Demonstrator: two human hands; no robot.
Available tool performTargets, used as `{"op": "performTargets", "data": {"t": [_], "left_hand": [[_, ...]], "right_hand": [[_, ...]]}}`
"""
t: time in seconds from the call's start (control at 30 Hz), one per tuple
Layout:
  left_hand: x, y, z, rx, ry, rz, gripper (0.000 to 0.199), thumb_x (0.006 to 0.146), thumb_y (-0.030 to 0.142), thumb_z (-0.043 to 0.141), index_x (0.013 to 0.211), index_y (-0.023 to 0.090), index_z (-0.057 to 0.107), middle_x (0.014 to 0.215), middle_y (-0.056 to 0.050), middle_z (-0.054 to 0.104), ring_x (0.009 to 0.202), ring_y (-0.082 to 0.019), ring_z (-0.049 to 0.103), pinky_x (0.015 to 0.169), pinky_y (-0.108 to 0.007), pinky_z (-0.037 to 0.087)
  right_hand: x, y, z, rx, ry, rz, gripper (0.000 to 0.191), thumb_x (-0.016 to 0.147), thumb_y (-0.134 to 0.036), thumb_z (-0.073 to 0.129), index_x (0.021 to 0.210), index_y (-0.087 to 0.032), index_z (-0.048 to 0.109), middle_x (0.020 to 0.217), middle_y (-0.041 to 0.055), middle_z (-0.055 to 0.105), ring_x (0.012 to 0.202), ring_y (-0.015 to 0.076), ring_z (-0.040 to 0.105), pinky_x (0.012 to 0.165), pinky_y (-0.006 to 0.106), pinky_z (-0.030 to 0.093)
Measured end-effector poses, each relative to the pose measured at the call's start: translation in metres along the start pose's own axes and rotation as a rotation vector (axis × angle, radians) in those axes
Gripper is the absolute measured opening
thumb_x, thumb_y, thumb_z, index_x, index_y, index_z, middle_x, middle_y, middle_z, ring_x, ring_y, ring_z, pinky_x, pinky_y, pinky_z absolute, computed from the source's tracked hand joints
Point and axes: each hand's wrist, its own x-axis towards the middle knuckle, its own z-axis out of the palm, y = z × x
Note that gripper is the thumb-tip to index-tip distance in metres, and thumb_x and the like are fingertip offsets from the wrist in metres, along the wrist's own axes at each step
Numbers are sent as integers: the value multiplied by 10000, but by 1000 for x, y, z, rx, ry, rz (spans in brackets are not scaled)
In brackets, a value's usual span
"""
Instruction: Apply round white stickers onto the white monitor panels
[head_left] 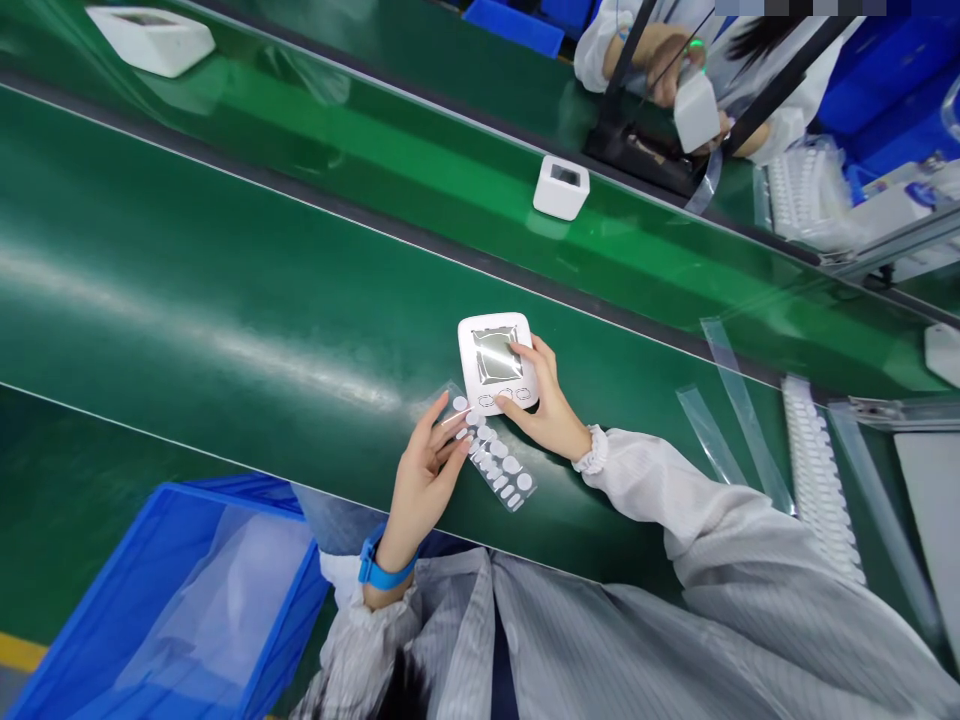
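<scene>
Head view, looking down on a green conveyor belt (225, 330). Near the middle, a white square device (498, 362) lying face up on the belt, its screen covered by a shiny film, three button recesses along its near edge. Right hand (544, 405) resting against the right side of the device, fingers curled round the edge, one fingertip at the button row, steadying rather than pinching. Left hand (427, 470) just near and left of it, fingers loosely spread, fingertips touching a clear strip of white button pads (495, 462) lying flat on the belt beside the device. Whether a pad is already pinched: cannot tell. Most pads seemingly on the strip, recesses apparently unfilled, so fitting judged barely begun.

Farther up the belt, a second white device (561, 186), and a third (151, 38) at far left. Spare clear strips (739, 410) to the right. Blue bin (172, 600) near left. Across the belt, another person's hands (675, 70) holding a white part.
</scene>
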Motion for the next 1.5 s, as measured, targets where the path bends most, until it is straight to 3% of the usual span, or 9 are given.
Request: {"op": "performTargets", "data": {"t": [0.37,0.5,0.63,0.83,1.13,1.27,1.33,1.4,1.5], "left_hand": [[-1,1,0,40,-17,-2,612,906,286,620,1465,243,373,1321,-110,593,1281,-236,533,1033,-357,503],[-2,3,3,329,-24,151,428,974,240,477,1402,254,493,1321,-97,552,1221,-213,557,1006,-340,501],[-1,4,8,644,-39,273,450,992,179,358,1417,236,494,1275,-110,503,1186,-201,529,1019,-342,462],[4,0,18,812,-32,427,475,966,125,357,1419,171,494,1258,-148,425,1073,-195,532,966,-352,469],[2,-3,24,1133,15,547,515,903,123,414,1412,85,485,1247,-238,462,1072,-321,517,880,-471,495],[1,-7,23,1142,6,551,543,910,139,414,1452,105,431,1292,-252,453,1130,-347,500,886,-482,493],[1,-10,22,1124,7,554,539,918,154,421,1454,102,428,1306,-258,451,1143,-354,500,894,-483,493],[0,-11,21,1095,11,563,529,924,168,435,1447,90,437,1310,-261,452,1153,-359,505,908,-482,491],[0,-9,19,1001,24,559,496,940,183,453,1426,87,463,1330,-249,440,1179,-339,512,948,-469,485]], "right_hand": [[1,-3,0,-11,-13,-16,621,884,-392,606,1408,-257,302,1530,114,158,1474,268,155,1225,507,198],[1,-3,-1,-5,-13,-17,629,880,-389,613,1409,-253,302,1527,121,153,1475,267,148,1227,508,185],[1,-3,-1,-15,-25,-4,638,881,-404,610,1415,-257,294,1529,119,146,1475,276,147,1225,521,179],[2,-1,-1,-7,-19,9,653,866,-401,627,1415,-263,300,1526,120,146,1480,281,129,1219,524,194],[2,4,-3,-19,-8,-21,707,849,-440,645,1428,-243,290,1519,144,185,1467,275,176,1201,516,239],[47,20,-42,-143,188,-73,638,877,-508,581,1406,-250,333,1511,147,228,1425,299,267,1109,529,372],[93,38,-77,-336,344,-41,668,881,-533,567,1421,-223,326,1503,168,249,1436,316,234,1143,568,287],[146,60,-115,-546,452,119,804,833,-568,629,1442,-155,305,1525,217,205,1457,377,135,1133,645,201],[212,90,-158,-768,440,575,1017,775,-630,686,1463,-18,254,1505,321,196,1426,460,158,1091,680,196]]}}
